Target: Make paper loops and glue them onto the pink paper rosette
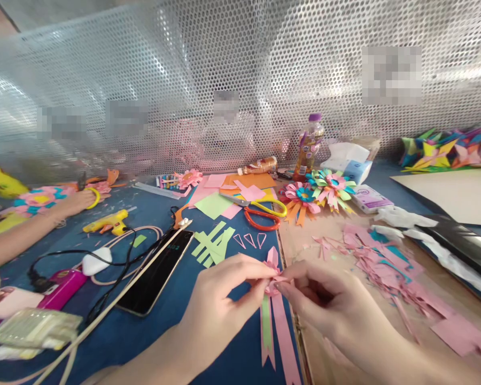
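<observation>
My left hand (233, 291) and my right hand (328, 297) meet near the table's middle, thumbs and forefingers pinched on a pink paper ribbon flower (271, 258). Part of the flower is hidden by the fingers. Below it hang a pink paper tail (281, 331) and a light green strip (266, 315) laid over another pink one, their visible ends notched. Just beyond lie several small folded pink paper loops (250, 241) and a pile of light green strips (214, 243). Scissors (260, 208) with yellow and red handles rest partly open on coloured paper sheets.
A phone (156, 278), cables and a yellow glue gun (108, 222) lie left. Another person's hand (74, 206) holds yellow-handled scissors. Finished paper flowers (332, 184), a bottle (308, 147) and tissues (350, 160) stand behind. Pink scraps (388, 267) cover the right side, before a perforated metal screen (240, 69).
</observation>
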A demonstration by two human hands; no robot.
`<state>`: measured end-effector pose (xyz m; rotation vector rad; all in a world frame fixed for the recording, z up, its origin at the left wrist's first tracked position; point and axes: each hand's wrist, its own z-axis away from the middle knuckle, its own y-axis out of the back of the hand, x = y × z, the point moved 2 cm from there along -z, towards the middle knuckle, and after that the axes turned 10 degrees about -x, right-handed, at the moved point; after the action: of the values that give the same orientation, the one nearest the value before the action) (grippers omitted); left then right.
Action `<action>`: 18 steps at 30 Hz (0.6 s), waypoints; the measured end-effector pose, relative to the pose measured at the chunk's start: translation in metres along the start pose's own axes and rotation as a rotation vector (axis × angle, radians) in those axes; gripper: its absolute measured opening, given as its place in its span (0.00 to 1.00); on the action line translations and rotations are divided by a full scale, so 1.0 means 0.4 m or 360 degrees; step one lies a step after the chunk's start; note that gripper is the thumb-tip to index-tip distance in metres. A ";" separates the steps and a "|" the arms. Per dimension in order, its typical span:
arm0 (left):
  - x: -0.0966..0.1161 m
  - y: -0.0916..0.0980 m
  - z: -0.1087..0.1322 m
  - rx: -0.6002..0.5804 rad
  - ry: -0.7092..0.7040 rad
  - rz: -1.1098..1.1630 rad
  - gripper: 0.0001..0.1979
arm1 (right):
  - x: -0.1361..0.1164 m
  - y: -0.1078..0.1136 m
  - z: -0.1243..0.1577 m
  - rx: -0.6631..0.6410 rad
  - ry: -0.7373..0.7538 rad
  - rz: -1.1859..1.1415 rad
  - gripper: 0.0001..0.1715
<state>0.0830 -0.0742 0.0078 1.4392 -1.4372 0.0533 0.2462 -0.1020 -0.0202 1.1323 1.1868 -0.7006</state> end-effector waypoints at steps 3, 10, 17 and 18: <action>0.001 0.008 0.001 0.0033 -0.0113 -0.0093 0.10 | -0.003 0.001 0.000 -0.0038 -0.0043 -0.0020 0.09; -0.003 0.017 0.011 -0.0051 -0.0333 -0.0335 0.11 | -0.001 0.014 -0.007 -0.0239 -0.0351 -0.0636 0.13; -0.015 0.017 0.017 -0.0280 -0.0391 -0.0390 0.12 | 0.023 0.015 -0.018 -0.0412 -0.0502 -0.1073 0.11; -0.015 0.017 0.016 -0.0283 -0.0388 -0.0388 0.12 | 0.023 0.016 -0.018 -0.0417 -0.0508 -0.1061 0.10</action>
<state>0.0723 -0.0724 0.0053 1.4988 -1.4091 -0.4063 0.2520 -0.0920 -0.0270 0.3688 1.3318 -1.1410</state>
